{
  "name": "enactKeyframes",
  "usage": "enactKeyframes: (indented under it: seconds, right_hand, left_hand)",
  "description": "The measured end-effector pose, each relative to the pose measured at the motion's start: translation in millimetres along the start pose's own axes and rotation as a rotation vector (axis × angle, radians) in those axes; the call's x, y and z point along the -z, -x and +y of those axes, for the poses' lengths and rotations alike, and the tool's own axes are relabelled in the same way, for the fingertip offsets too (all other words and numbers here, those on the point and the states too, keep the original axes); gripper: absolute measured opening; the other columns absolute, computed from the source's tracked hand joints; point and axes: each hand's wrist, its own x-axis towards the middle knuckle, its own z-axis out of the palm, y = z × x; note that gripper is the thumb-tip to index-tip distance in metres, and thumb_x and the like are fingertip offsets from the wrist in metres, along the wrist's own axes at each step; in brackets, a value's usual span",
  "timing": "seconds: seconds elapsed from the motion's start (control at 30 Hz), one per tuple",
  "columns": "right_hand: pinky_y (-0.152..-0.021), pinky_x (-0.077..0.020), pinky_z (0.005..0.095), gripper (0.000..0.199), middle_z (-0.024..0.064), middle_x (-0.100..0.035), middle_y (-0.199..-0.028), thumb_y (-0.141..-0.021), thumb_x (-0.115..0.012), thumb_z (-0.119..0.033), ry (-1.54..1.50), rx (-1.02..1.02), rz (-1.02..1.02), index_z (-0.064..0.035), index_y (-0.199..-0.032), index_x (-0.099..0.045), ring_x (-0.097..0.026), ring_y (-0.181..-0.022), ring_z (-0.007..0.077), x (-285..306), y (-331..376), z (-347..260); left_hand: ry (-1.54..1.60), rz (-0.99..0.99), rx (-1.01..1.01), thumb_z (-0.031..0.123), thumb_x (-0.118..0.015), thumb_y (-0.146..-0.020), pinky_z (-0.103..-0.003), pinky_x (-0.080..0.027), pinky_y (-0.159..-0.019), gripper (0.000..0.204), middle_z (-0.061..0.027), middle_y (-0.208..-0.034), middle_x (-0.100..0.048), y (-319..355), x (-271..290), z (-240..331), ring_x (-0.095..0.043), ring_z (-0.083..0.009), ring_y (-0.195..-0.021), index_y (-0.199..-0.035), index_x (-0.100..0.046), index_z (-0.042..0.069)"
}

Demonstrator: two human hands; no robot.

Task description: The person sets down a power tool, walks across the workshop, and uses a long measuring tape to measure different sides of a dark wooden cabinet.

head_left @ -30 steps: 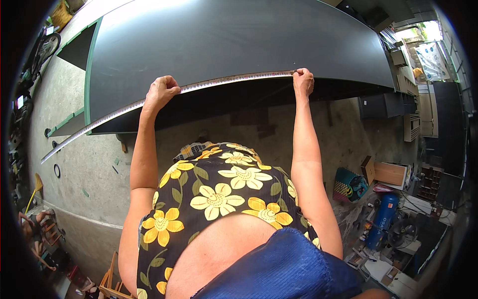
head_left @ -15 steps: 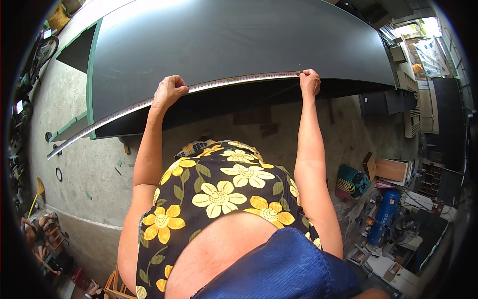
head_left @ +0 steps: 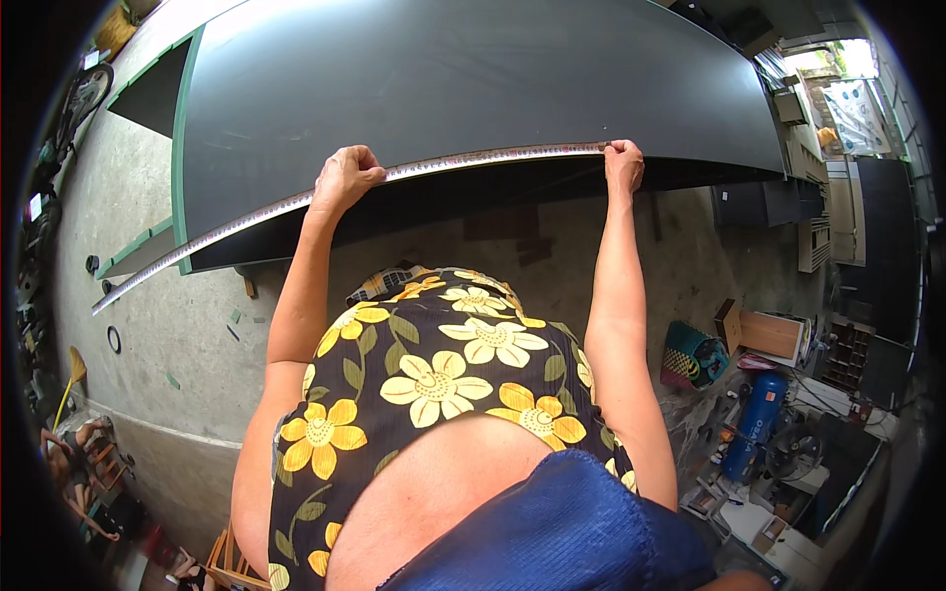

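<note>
A long metal ruler (head_left: 473,158) with printed markings lies along the near edge of a large dark grey panel (head_left: 473,79). My left hand (head_left: 345,180) pinches the ruler left of its middle, fingers closed around its upper edge. At the ruler's right end, my right hand (head_left: 625,165) grips the tip between thumb and fingers. The ruler's left part passes over the panel's green side edge (head_left: 180,148) and sticks out above the floor. Below the panel's near edge is a dark shadowed side.
Green-edged dark pieces (head_left: 153,94) stand at the panel's left. On the concrete floor (head_left: 197,364) lie a black ring (head_left: 114,340) and small green scraps. To the right are a patterned basket (head_left: 695,355), a blue tank (head_left: 757,424) and a fan (head_left: 794,451). Another person (head_left: 79,463) is at the lower left.
Both hands have shifted slightly to the right along the panel's near edge, still holding the ruler. Its right end has moved a little to the right with them.
</note>
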Motion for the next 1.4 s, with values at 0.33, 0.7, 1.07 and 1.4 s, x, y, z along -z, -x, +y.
enactKeyframes:
  seconds: [0.33, 0.7, 1.07, 1.4]
  right_hand:
    - [-0.073, -0.0494, 0.0369, 0.018, 0.0077, -0.067, -0.083, -0.071, -0.060, -0.021, -0.046, -0.013, -0.041, -0.0110, -0.085, -0.066, -0.064, -0.082, 0.0264, -2.5, -3.8, 6.5]
    - [-0.074, -0.0496, 0.0387, 0.017, 0.0069, -0.067, -0.084, -0.072, -0.060, -0.021, -0.124, -0.006, -0.046, -0.0113, -0.086, -0.064, -0.064, -0.082, 0.0269, -3.6, -3.2, 12.8]
    - [-0.071, -0.0495, 0.0409, 0.015, 0.0070, -0.065, -0.085, -0.072, -0.060, -0.020, -0.125, 0.025, -0.020, -0.0104, -0.084, -0.063, -0.063, -0.082, 0.0272, -8.1, -4.1, 17.0]
    - [-0.070, -0.0498, 0.0324, 0.018, 0.0076, -0.067, -0.079, -0.071, -0.064, -0.020, -0.185, 0.004, 0.015, -0.0078, -0.084, -0.067, -0.065, -0.075, 0.0215, 3.1, 10.0, -3.9]
  left_hand:
    - [0.009, 0.019, 0.012, 0.025, -0.068, -0.068, -0.035, -0.047, -0.076, 0.024, -0.0113, -0.079, -0.066, 2.4, 0.3, 1.3, -0.063, -0.0235, -0.081, -0.079, -0.065, 0.004]
    - [0.021, 0.003, 0.007, 0.021, -0.069, -0.069, -0.031, -0.047, -0.069, 0.022, -0.0104, -0.070, -0.063, 0.4, 0.1, 4.9, -0.060, -0.0183, -0.070, -0.078, -0.065, 0.001]
    - [0.047, 0.031, -0.028, 0.021, -0.070, -0.069, -0.031, -0.047, -0.068, 0.023, -0.0102, -0.068, -0.062, -0.9, -1.8, 0.5, -0.060, -0.0174, -0.068, -0.076, -0.064, 0.000]
    - [0.039, 0.028, -0.052, 0.020, -0.066, -0.069, -0.032, -0.047, -0.070, 0.022, -0.0120, -0.073, -0.063, 27.6, 27.4, 0.5, -0.061, -0.0216, -0.072, -0.078, -0.063, 0.000]
